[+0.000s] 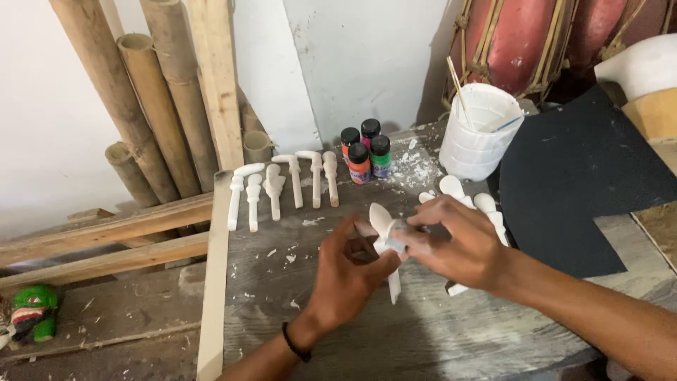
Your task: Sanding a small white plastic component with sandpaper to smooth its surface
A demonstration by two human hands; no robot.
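Observation:
My left hand grips a small white carved wooden piece with a rounded head and a thin stem that points down toward the table. My right hand comes in from the right, its fingers pinched on a small grey scrap pressed against the piece's head. Both hands hover over the middle of a worn grey wooden table. A few more white carved pieces lie just behind my right hand.
Several white carved pieces lie in a row at the table's far left. Small paint bottles stand behind them, beside a white plastic cup with a stick. Black sheet at right. Bamboo poles lean on the wall.

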